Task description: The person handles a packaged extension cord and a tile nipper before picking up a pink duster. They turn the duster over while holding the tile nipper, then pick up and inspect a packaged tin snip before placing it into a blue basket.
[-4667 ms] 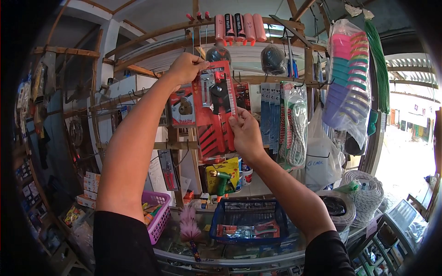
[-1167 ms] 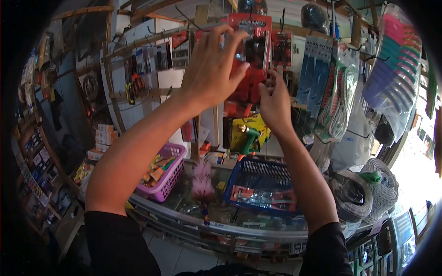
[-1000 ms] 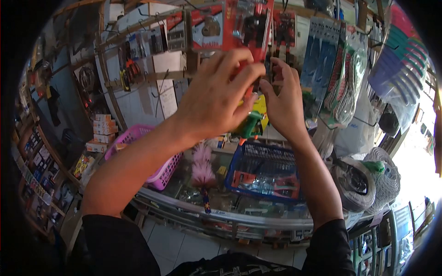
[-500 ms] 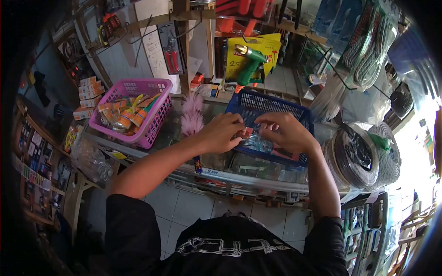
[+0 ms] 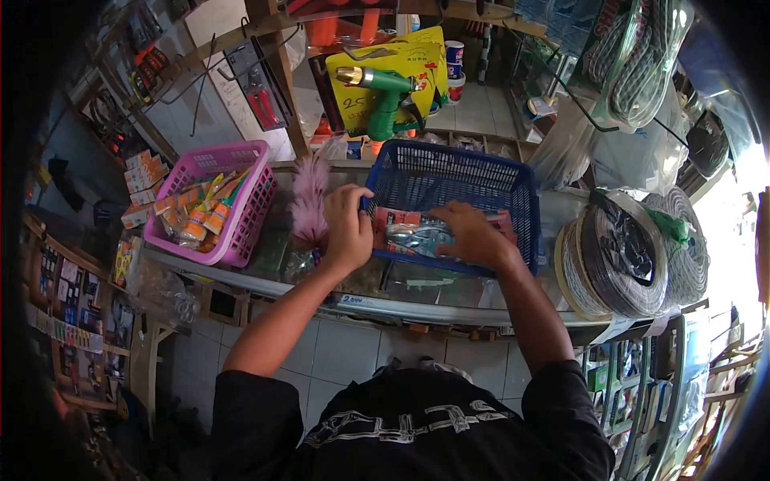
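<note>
My left hand curls on the left rim of the basket. My right hand, half open, grip unclear, is nearer the pack inside, which lies lengthwise left to right.

The head-worn camera looks forward and down — onto the nearby counter.

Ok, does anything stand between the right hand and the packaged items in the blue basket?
Nothing visible does. The right hand is right over the packaged items inside the blue basket. The left hand is at the basket's left rim, off to one side.
</note>
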{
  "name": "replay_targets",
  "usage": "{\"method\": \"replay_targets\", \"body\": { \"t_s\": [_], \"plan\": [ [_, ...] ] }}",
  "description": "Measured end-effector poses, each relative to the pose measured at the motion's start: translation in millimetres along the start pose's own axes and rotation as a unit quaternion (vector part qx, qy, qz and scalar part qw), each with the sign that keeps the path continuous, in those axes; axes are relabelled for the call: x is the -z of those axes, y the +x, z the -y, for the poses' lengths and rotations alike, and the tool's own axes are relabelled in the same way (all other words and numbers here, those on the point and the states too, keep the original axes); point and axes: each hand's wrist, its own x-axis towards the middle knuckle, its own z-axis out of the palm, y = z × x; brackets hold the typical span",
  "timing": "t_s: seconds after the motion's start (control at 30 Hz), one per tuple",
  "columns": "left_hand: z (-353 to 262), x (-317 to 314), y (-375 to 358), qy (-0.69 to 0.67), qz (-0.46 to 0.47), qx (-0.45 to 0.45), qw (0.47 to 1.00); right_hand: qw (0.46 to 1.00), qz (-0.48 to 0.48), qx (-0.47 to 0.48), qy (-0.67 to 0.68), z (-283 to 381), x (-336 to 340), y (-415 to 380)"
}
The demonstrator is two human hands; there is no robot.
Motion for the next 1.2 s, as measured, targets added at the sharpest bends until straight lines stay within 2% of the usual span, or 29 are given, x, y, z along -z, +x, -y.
{"method": "replay_targets", "body": {
  "t_s": [0.07,0.5,0.6,0.7,0.9,1.1,1.2],
  "plan": [
    [3,-3,-7,-0.003,-0.010,0.043,0.999,0.999,0.029,-0.028,-0.002,4,1,-2],
    [-3,-4,-20,0.033,-0.022,0.089,0.995,0.995,0.045,-0.082,-0.024,20,12,-7],
    [-8,-2,-18,0.059,-0.019,0.089,0.994,0.997,0.028,-0.076,-0.003,12,4,-7],
    [-8,-3,-20,0.062,-0.023,0.088,0.994,0.995,0.058,-0.078,0.024,7,6,-2],
    [-9,-1,-18,0.099,0.006,0.105,0.990,0.998,-0.007,-0.047,0.027,0,5,-5],
    [-11,-5,-16,0.132,0.010,0.118,0.984,0.993,-0.058,-0.053,0.087,11,30,-10],
    [-10,-7,-14,0.113,0.010,0.136,0.984,0.992,-0.025,-0.077,0.093,21,41,-10]
  ]
}}
